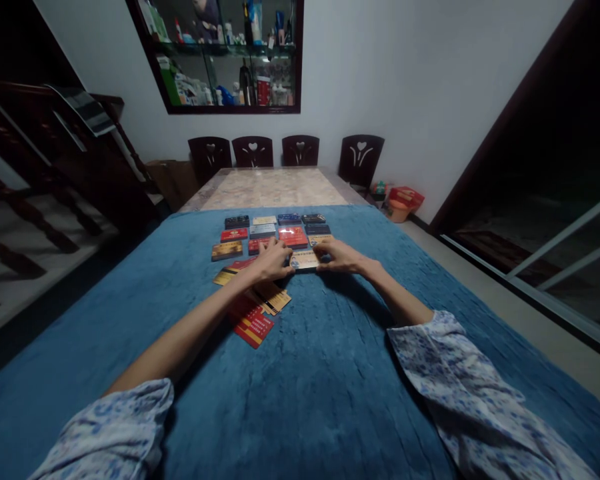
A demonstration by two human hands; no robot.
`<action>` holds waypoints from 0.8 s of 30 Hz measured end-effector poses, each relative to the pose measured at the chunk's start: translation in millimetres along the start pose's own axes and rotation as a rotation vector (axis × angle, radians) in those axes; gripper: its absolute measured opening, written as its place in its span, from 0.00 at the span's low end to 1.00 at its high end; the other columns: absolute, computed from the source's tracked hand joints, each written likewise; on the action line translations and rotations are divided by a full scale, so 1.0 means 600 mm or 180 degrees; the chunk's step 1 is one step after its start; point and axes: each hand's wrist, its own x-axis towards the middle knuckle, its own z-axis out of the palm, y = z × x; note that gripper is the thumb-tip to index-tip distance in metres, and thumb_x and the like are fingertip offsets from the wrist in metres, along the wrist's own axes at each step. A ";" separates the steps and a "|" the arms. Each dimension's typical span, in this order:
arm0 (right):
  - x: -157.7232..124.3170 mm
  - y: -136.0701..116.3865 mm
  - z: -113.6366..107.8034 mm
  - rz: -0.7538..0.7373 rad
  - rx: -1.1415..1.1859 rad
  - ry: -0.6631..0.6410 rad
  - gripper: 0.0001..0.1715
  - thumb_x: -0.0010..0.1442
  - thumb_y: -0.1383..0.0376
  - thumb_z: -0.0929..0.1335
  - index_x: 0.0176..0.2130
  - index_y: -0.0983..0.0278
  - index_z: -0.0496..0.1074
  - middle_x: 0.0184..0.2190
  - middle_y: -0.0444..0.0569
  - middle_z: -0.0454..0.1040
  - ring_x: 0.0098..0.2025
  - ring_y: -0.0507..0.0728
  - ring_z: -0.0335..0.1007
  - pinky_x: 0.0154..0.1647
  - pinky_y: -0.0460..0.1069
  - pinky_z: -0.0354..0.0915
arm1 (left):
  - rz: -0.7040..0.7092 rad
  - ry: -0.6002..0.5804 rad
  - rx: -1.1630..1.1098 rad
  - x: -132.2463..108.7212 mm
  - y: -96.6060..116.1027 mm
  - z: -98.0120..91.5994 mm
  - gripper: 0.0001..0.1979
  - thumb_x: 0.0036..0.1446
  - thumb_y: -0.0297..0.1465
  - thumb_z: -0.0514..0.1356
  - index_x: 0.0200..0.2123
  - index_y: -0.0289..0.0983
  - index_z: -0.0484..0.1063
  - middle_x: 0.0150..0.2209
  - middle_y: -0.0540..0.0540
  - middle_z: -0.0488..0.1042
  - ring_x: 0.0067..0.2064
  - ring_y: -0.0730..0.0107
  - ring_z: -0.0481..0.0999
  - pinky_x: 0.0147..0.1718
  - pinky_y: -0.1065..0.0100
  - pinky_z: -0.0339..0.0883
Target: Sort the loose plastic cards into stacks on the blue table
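Observation:
Both my hands grip a small stack of cream-coloured cards [305,260] from its two ends, low over the blue cloth. My left hand [274,260] closes on the stack's left end, and my right hand [341,256] has fingers and thumb on its right end. Beneath my left forearm lie loose cards: a red and yellow card [254,325] and a gold card [273,297], overlapping and partly hidden. Just beyond my hands, card stacks stand in rows, among them a gold stack [227,251], a red stack [293,236] and a dark blue stack [289,219].
The blue cloth [310,380] covers the near part of a long table with a stone-patterned top [275,187]. Dark wooden chairs [253,152] stand at its far end. A wall cabinet [235,110] is behind, a stair railing [10,127] on the left.

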 end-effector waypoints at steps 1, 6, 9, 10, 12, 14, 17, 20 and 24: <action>-0.001 0.001 -0.002 -0.0011 0.0017 0.0015 0.14 0.53 0.62 0.74 0.38 0.67 0.75 0.39 0.51 0.74 0.41 0.57 0.67 0.40 0.47 0.60 | 0.0006 0.0015 0.0009 0.003 0.001 0.000 0.18 0.59 0.39 0.63 0.51 0.38 0.75 0.54 0.36 0.71 0.59 0.42 0.61 0.54 0.43 0.59; -0.005 0.004 -0.015 -0.0094 0.0094 0.0143 0.12 0.53 0.63 0.73 0.38 0.66 0.75 0.39 0.51 0.76 0.42 0.57 0.68 0.41 0.47 0.61 | 0.0069 0.0078 0.0011 0.018 0.003 -0.005 0.18 0.59 0.38 0.63 0.51 0.40 0.76 0.54 0.37 0.70 0.60 0.42 0.60 0.54 0.44 0.58; -0.005 0.007 -0.022 -0.0071 0.0015 0.0176 0.12 0.53 0.63 0.73 0.38 0.66 0.75 0.38 0.50 0.77 0.39 0.57 0.69 0.39 0.47 0.61 | 0.0063 0.0107 -0.0043 0.028 0.005 -0.009 0.17 0.58 0.38 0.63 0.50 0.41 0.77 0.53 0.37 0.70 0.60 0.40 0.60 0.54 0.44 0.58; -0.004 0.009 -0.025 -0.0037 -0.0027 0.0182 0.12 0.53 0.63 0.73 0.38 0.66 0.75 0.37 0.50 0.77 0.38 0.57 0.69 0.39 0.47 0.61 | 0.0070 0.0115 -0.0051 0.032 0.006 -0.010 0.16 0.58 0.38 0.63 0.49 0.40 0.77 0.53 0.37 0.70 0.60 0.40 0.60 0.54 0.44 0.57; -0.003 0.013 -0.030 0.0032 -0.0111 0.0189 0.12 0.53 0.63 0.73 0.38 0.66 0.76 0.37 0.51 0.77 0.38 0.57 0.70 0.39 0.48 0.61 | 0.0091 0.0134 -0.0046 0.041 0.008 -0.013 0.15 0.58 0.37 0.63 0.47 0.40 0.77 0.53 0.37 0.70 0.60 0.40 0.60 0.54 0.44 0.57; -0.002 0.018 -0.035 0.0098 -0.0171 0.0188 0.12 0.53 0.63 0.73 0.38 0.66 0.76 0.38 0.52 0.78 0.39 0.58 0.70 0.39 0.48 0.61 | 0.0102 0.0154 -0.0019 0.051 0.011 -0.014 0.14 0.57 0.37 0.63 0.46 0.39 0.77 0.53 0.36 0.69 0.60 0.41 0.60 0.54 0.44 0.57; -0.001 0.029 -0.043 0.0193 -0.0251 0.0174 0.12 0.53 0.63 0.74 0.38 0.66 0.76 0.40 0.53 0.78 0.41 0.59 0.72 0.40 0.47 0.62 | 0.0136 0.0190 0.0020 0.068 0.016 -0.015 0.14 0.57 0.36 0.63 0.45 0.38 0.76 0.54 0.36 0.69 0.61 0.43 0.60 0.55 0.45 0.57; -0.001 0.043 -0.050 0.0245 -0.0338 0.0165 0.13 0.53 0.63 0.74 0.39 0.67 0.77 0.41 0.54 0.79 0.42 0.59 0.72 0.40 0.47 0.62 | 0.0192 0.0245 0.0013 0.085 0.020 -0.013 0.13 0.57 0.36 0.63 0.45 0.38 0.75 0.55 0.37 0.69 0.61 0.44 0.59 0.55 0.45 0.56; 0.003 0.060 -0.053 0.0332 -0.0469 0.0113 0.13 0.55 0.63 0.73 0.40 0.67 0.77 0.42 0.54 0.79 0.42 0.58 0.72 0.39 0.46 0.61 | 0.0190 0.0219 0.0056 0.107 0.024 -0.011 0.11 0.58 0.36 0.62 0.42 0.37 0.76 0.54 0.37 0.69 0.61 0.44 0.59 0.54 0.44 0.58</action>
